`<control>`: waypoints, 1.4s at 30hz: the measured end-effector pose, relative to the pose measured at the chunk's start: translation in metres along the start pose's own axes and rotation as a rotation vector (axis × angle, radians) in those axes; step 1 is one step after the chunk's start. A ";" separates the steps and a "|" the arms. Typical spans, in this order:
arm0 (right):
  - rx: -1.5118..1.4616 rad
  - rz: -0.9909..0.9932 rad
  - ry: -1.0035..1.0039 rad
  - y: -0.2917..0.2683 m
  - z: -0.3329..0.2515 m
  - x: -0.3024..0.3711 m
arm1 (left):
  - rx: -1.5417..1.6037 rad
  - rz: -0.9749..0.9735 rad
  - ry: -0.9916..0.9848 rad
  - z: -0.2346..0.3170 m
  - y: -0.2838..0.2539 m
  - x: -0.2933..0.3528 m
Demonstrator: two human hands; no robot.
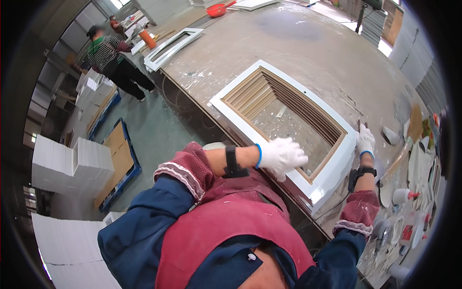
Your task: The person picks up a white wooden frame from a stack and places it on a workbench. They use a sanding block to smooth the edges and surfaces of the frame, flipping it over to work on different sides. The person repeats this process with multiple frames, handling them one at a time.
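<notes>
A stack of white rectangular frames [236,108] with brown inner edges lies on the worktable before me. My left hand [284,158], in a white glove with a blue cuff, is over the near long side of the stack. Its fingers reach loosely to the right and hold nothing that I can see. By the right end of the stack is my right hand [365,140], gloved the same way. Its fingers are closed, and a slim dark thing pokes out beyond the fingertips; its kind is too small to tell.
The worktable [226,58] is stained and scratched. Another white frame [168,50], an orange bottle [147,39] and a red pan [216,10] lie toward its far left. Bottles [403,195] and rags crowd the right side. Pallets [126,168], white stacks [72,156] and a person [108,55] are left.
</notes>
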State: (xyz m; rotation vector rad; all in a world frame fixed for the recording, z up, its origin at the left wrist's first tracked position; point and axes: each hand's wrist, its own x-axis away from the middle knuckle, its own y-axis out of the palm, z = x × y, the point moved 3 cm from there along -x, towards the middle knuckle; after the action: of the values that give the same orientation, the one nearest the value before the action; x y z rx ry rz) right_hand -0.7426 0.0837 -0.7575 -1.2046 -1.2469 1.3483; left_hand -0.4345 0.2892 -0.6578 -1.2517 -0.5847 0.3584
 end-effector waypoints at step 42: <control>-0.861 0.333 -0.418 -0.072 -0.117 0.254 | 0.138 -0.147 -0.076 0.008 0.011 -0.030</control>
State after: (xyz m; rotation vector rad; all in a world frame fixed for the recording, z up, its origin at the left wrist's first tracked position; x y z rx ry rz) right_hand -0.6538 0.3536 -0.7055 -1.8309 -2.1269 1.3752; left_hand -0.4621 0.2817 -0.6730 -1.0602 -0.7011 0.3181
